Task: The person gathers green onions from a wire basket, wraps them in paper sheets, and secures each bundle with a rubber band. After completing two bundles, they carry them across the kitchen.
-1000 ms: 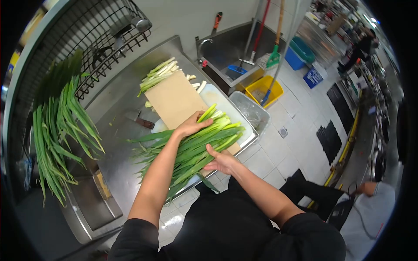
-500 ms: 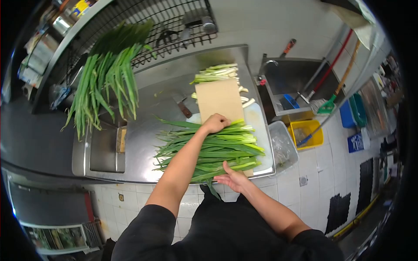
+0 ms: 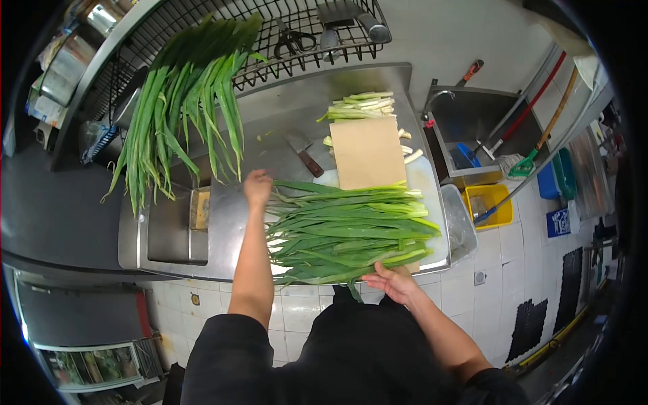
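A wide layer of long green leeks (image 3: pixel 351 226) lies across the metal counter, pale ends to the right on a white cutting board (image 3: pixel 432 196). My left hand (image 3: pixel 258 188) is at the leaf tips on the left, its fingers curled in; whatever they may hold is hidden. My right hand (image 3: pixel 393 280) lies along the near edge of the leeks with fingers stretched out, touching the nearest stalks. Beyond the leeks a sheet of brown cardboard (image 3: pixel 368 152) partly covers the board. Cut pale stalks (image 3: pixel 364 104) lie behind it.
A cleaver (image 3: pixel 305 155) rests on the metal counter (image 3: pixel 236 229). More leeks (image 3: pixel 182 115) hang from the wire rack (image 3: pixel 304 40) at the back left, above a small sink (image 3: pixel 169 233). To the right stand a clear bin (image 3: pixel 459 223), a yellow bin (image 3: pixel 496 209) and a deep sink (image 3: pixel 466 121).
My left hand has moved left, from the top of the pale ends to the leaf tips. My right hand stays at the near edge. The view has shifted slightly.
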The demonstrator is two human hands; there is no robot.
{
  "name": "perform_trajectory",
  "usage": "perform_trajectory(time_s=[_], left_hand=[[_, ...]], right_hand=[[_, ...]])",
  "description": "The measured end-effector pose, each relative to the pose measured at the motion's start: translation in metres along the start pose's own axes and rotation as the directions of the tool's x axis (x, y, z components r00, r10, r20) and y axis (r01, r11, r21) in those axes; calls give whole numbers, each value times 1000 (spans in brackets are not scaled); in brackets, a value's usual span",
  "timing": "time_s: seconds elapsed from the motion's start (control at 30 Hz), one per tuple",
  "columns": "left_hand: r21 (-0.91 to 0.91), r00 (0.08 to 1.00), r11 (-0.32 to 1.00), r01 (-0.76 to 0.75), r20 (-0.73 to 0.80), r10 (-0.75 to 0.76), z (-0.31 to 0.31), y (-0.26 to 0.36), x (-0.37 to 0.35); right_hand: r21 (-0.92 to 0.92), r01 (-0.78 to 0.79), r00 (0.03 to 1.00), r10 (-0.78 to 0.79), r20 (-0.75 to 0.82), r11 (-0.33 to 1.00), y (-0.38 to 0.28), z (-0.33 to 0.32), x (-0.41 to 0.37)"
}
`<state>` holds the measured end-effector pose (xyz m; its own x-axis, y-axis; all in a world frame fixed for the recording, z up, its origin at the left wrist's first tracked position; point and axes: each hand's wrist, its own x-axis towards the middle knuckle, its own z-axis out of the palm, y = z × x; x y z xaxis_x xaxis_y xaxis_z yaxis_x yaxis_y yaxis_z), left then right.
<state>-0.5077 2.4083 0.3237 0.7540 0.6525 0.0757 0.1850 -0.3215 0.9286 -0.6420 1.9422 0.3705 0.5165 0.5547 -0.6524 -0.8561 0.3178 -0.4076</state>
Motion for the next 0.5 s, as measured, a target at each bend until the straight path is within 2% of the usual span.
perform_trajectory(time_s=[0.07,0.13,0.17,0.23,0.27,0.3,0.33,0.37,0.4,0.43,0.47,0.5], left_hand=[[-26,967,970,243,-78,-244,-46,-24,-14],[397,941,854,337,-155,-299,-76,-38,-30],[399,942,853,335,-144,-303,-81,-38,-38],[763,983,624,166,-182,-40,-78,8,-72],[758,987,634,153,-154,-54,-65,16,-84],[744,956,654,-136,-74,283,-53,23,-93],[709,806,576,-406,-20,592,-48,37,-102],[450,926,815,-365,82,369,-34,85,-132],[175,955,963,-205,251,157,-11,135,-172],[104,855,921,-375,423,300,2,146,-203],[86,667,775,-626,574,475,14,149,-229],[125,553,660,-740,671,493,25,157,-254]], right_hand=[[-68,-5,1000,4,-13,998,2,-8,1],[-106,-4,999,0,-41,994,2,-8,1],[-137,-17,999,10,-49,990,3,-9,2],[-186,-21,996,3,-94,982,5,-11,3],[-179,-19,992,-4,-126,984,1,-10,-1],[-232,-57,992,28,-125,971,-4,-9,-2],[-284,-95,991,64,-117,954,-6,-7,-2],[-309,-42,992,2,-128,950,-3,-4,-2],[-307,-42,991,2,-131,951,-5,-5,-3],[-453,-97,990,38,-138,886,-10,-6,-3],[-586,-147,986,73,-149,797,-13,-6,-3],[-684,-135,989,60,-132,717,-13,-6,-4]])
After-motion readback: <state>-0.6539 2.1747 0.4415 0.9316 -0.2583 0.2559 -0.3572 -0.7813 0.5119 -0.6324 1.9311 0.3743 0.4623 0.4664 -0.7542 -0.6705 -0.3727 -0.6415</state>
